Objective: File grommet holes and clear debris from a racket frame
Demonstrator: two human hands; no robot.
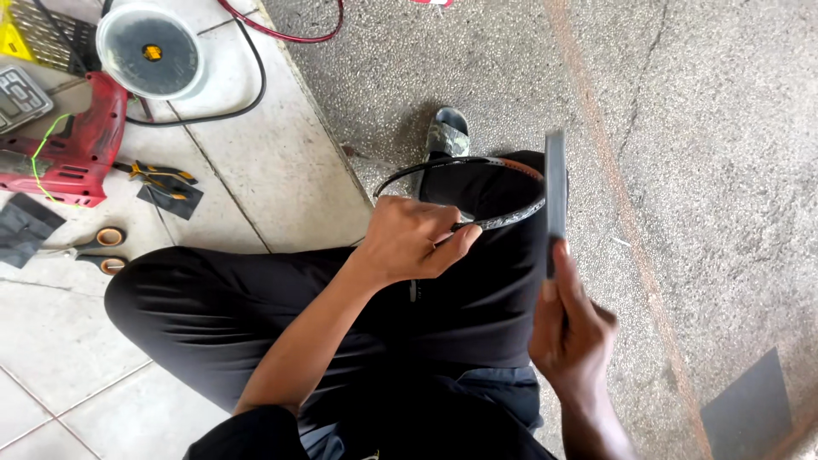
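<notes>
My left hand (409,240) pinches a thin dark metal ring (477,163) at its near edge, holding it above my black-trousered knee. My right hand (569,328) grips a flat dark file-like bar (555,194) by its lower end. The bar stands nearly upright, and its upper part rests against the ring's right side. My sandalled foot (448,135) shows beyond the ring on the rough concrete.
On the tiled step at left lie a red power drill (72,149), a round clear container with a dark disc (150,49), pliers with yellow handles (158,175), two tape rolls (111,250), dark rubber scraps (24,228) and black and red cables (247,94).
</notes>
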